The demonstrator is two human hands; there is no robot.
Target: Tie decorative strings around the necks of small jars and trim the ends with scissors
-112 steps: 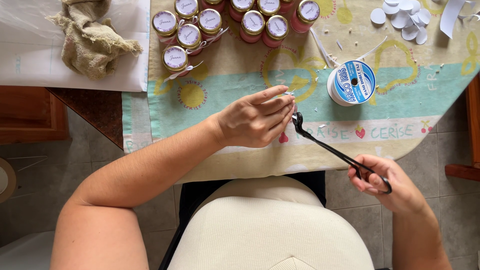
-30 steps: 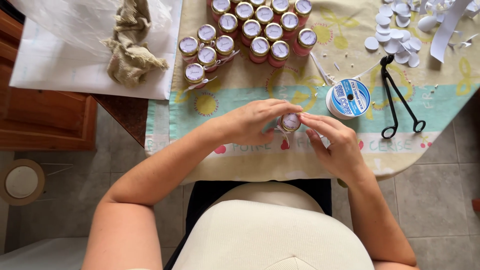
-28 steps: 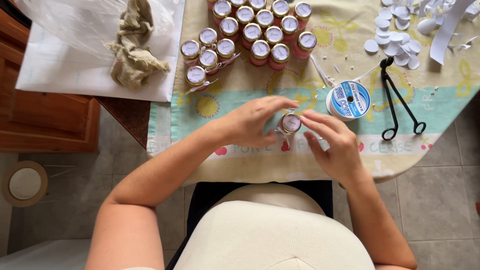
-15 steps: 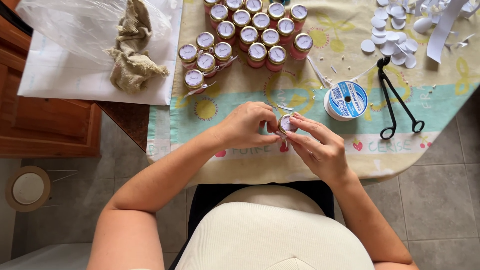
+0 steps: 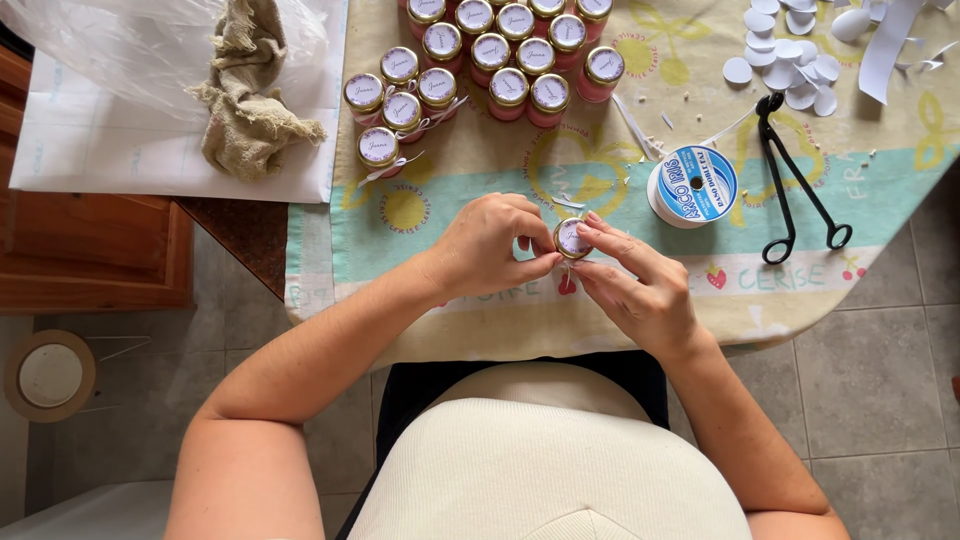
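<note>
A small pink jar point(image 5: 571, 238) with a gold lid and a pale round label stands on the patterned tablecloth point(image 5: 480, 170) near the table's front edge. My left hand point(image 5: 490, 245) wraps its left side, fingers curled on it. From the right, my right hand point(image 5: 635, 280) pinches it with fingertips at the lid. A bit of thin white ribbon point(image 5: 568, 203) shows just above the jar. A blue-and-white ribbon spool point(image 5: 694, 185) lies just right of my hands. Black scissors point(image 5: 795, 185) lie farther right, untouched.
Several matching jars point(image 5: 490, 60) cluster at the back, some tied with white bows. White paper circles point(image 5: 790, 60) and strips lie at the back right. A burlap cloth point(image 5: 245, 85) rests on white paper and clear plastic at the left. A tape roll point(image 5: 48, 375) lies on the tiled floor.
Earlier my right hand held the scissors at the jar; they now lie on the cloth to the right. Since then both hands have closed in on the jar, fingers tightening around it.
</note>
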